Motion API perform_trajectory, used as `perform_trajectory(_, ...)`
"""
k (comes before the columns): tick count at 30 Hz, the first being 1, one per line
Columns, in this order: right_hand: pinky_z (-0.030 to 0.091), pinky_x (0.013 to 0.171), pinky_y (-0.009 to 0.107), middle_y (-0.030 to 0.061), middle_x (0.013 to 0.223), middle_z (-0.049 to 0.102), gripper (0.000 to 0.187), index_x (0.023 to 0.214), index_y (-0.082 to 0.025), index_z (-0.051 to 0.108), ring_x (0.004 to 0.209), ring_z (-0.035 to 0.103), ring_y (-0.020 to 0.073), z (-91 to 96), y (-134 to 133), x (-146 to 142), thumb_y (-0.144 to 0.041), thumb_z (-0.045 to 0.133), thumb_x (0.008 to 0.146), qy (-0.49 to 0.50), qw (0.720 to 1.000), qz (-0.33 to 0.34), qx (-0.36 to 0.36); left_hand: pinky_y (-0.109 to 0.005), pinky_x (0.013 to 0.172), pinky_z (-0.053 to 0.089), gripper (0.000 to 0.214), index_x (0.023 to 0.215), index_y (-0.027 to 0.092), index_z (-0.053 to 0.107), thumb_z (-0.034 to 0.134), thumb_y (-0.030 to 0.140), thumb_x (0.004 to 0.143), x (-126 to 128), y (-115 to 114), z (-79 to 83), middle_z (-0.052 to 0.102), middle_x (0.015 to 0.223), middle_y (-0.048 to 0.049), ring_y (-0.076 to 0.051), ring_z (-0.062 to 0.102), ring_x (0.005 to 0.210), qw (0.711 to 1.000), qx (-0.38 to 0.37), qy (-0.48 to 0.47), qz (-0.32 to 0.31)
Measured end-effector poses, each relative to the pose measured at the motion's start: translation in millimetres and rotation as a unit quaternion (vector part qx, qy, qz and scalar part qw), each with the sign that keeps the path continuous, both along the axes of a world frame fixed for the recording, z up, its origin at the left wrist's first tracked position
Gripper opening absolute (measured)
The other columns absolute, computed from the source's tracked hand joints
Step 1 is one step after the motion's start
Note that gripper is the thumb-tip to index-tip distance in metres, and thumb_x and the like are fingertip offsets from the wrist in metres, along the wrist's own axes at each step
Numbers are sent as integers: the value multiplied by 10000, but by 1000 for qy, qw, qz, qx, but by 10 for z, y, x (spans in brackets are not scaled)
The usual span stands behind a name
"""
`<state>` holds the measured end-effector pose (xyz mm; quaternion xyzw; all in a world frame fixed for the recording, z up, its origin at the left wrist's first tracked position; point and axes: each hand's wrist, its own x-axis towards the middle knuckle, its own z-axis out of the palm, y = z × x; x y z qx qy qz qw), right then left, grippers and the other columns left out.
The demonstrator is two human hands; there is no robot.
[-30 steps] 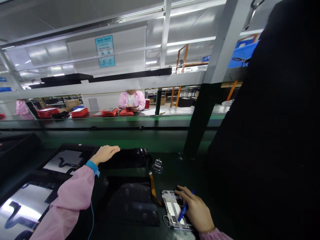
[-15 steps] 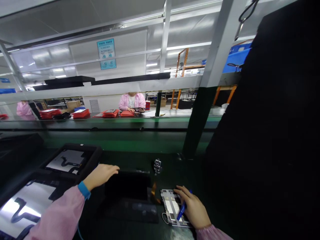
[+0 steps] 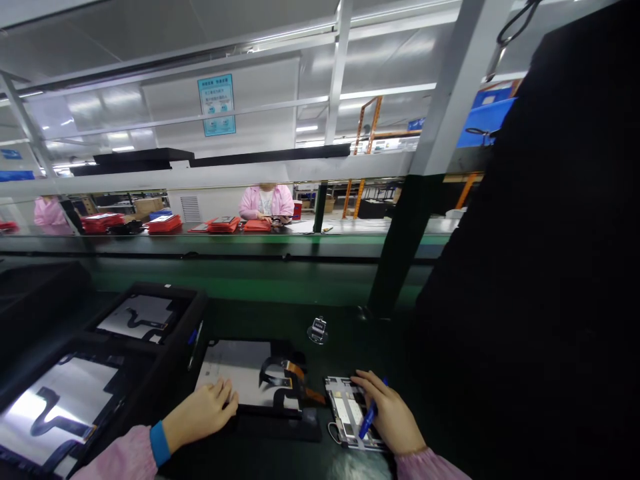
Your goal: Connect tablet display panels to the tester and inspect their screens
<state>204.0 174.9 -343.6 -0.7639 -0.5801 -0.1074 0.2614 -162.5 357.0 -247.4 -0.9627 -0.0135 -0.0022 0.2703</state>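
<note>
A display panel point(image 3: 235, 365) lies silver back up on the dark bench, with black and orange ribbon cables at its right end. My left hand point(image 3: 203, 415) is at its near left edge, fingers bent together over the rim; the grip underneath is hidden. A blue pen point(image 3: 369, 419) is held in my right hand point(image 3: 391, 415), whose fingertips rest on a small open device point(image 3: 345, 408) with white blocks, grey strips and a short wire loop. Beyond them is a small metal piece point(image 3: 318, 329) on a clear round base.
Black trays point(image 3: 197, 303) at left hold more silver panels with ribbon cables. A thin pen-like tool point(image 3: 196, 343) lies beside them. A dark post point(image 3: 400, 247) and a large black sheet point(image 3: 540, 267) stand at right. Across the bench, a person in pink point(image 3: 267, 202) sits near red stacks point(image 3: 223, 225).
The dark shape in front of me now shows as the panel with its silver back up. My left hand has moved down to its near edge. The right hand stays on the device.
</note>
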Motion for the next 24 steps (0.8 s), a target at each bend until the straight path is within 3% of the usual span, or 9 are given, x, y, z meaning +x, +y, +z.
perform_trajectory(6, 583, 827, 416, 113, 1113, 697, 409, 1006, -185, 735, 1063, 653, 293, -80, 5, 41, -119, 359, 858, -8, 999, 21, 48, -370, 745, 552, 242, 1081, 141, 632, 544, 288, 910, 34, -77, 154, 691, 1105, -165, -284, 691, 907, 990, -127, -35, 46)
perform_trajectory(10, 593, 801, 411, 109, 1078, 708, 390, 986, -185, 734, 1028, 668, 293, -88, -6, 53, -136, 366, 867, -22, 997, 26, 70, -370, 762, 520, 194, 979, 177, 661, 515, 283, 909, 64, -144, 222, 712, 996, -111, -261, 681, 842, 962, -232, -93, 111)
perform_trajectory(12, 598, 773, 408, 108, 1064, 711, 372, 977, -190, 730, 997, 679, 288, -73, -13, 47, -152, 374, 873, -24, 995, 27, 93, -362, 774, 506, 201, 1019, 198, 656, 520, 285, 898, 105, -181, 220, 710, 948, -84, -252, 664, 842, 928, -300, -132, 177)
perform_trajectory(15, 591, 762, 417, 112, 1060, 706, 336, 1002, -195, 713, 932, 693, 273, 20, -2, -29, -195, 397, 887, -2, 988, 27, 152, -359, 830, 482, 293, 1126, 198, 615, 563, 297, 856, 251, -226, 171, 683, 1020, -83, -249, 623, 926, 849, -414, -210, 251)
perform_trajectory(17, 584, 768, 393, 107, 1029, 704, 299, 1025, -197, 698, 877, 696, 248, 144, 45, -146, -230, 431, 892, 46, 981, 34, 187, -346, 829, 468, 277, 1051, 183, 631, 611, 300, 801, 414, -241, 118, 663, 1006, -78, -243, 596, 925, 793, -492, -248, 259)
perform_trajectory(20, 570, 739, 335, 108, 945, 697, 249, 999, -184, 683, 815, 692, 222, 377, 207, -389, -273, 479, 888, 167, 963, 65, 201, -291, 681, 462, 196, 883, 168, 641, 649, 287, 727, 706, -240, 30, 643, 813, -34, -204, 580, 745, 726, -575, -269, 264)
perform_trajectory(24, 524, 582, 274, 70, 756, 681, 171, 868, -170, 646, 615, 654, 183, 589, 533, -655, -260, 501, 852, 270, 945, 116, 144, -248, 569, 443, 195, 859, 147, 634, 626, 297, 734, 1014, -228, -82, 641, 694, -10, -171, 592, 617, 681, -616, -295, 266)
